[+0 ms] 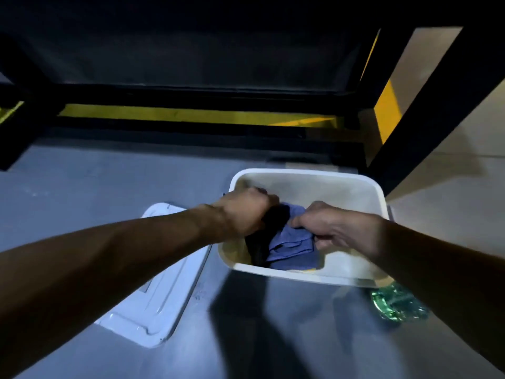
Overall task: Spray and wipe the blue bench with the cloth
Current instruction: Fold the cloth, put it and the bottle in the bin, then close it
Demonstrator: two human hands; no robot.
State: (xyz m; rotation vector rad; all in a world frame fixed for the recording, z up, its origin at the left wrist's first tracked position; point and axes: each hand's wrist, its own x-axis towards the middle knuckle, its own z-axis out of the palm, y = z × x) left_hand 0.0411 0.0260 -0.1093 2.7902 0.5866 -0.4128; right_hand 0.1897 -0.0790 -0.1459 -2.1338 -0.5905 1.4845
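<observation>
Near edge: blue-grey surface (68,187) w/ arm shadows across it. White lid (161,296) flat on surface at left, under left forearm. Crumpled green plastic item (396,305) just beside bin's near right corner, half hidden by right arm; can't tell what it is.

Mid: white bin (352,187) on surface, open top. Both hands inside. Left hand (243,212) fisted, closed on dark part of the fabric. Right hand (336,228) pinched shut on blue cloth (289,244), fingers curled into folds. Cloth bunched, low in bin, not lifted out yet. Darker fabric next to it, can't tell if same piece or a 2nd.

Far: black frame w/ yellow strips behind bin; pale floor at right. No spray bottle in view.

Stage est.: fetching cloth, spray + wipe not begun.

Risks:
- light bin prob. drags or tips toward near edge if cloth snags while pulled up, nothing pinning it.
- dark fabric may come out tangled w/ cloth, two-hand pull on diff. layers.
- right forearm close to green item, could knock it off surface.
- dim light, blur: grip pts approx.
</observation>
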